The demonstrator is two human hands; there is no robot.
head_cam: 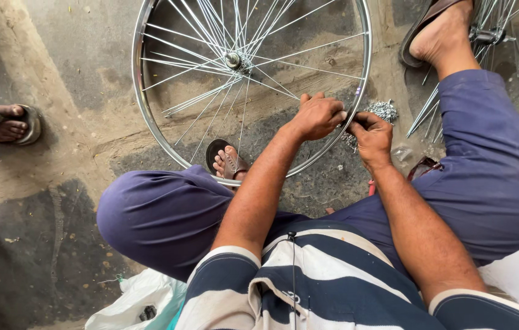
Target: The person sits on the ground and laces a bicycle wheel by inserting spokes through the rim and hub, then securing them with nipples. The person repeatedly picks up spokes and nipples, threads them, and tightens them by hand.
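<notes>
free: bare concrete floor (76, 91) left of wheel | blocked: spokes (210, 67) fill wheel rim (143, 116), narrow gaps only | sandalled foot (229, 162) under rim | loose nipple pile (381, 110) just right of rim | knees flank both sides

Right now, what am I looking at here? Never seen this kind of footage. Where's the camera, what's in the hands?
One camera, worn on a person's head, looking down at their own lap and hands. The person sits low on a concrete floor. A spoked bicycle wheel stands in front of them. Both hands meet at its rim: the left hand grips it, and the right hand pinches something too small to identify. A pile of small metal parts lies on the floor just beyond. The sandalled foot at far left belongs to someone else.
</notes>
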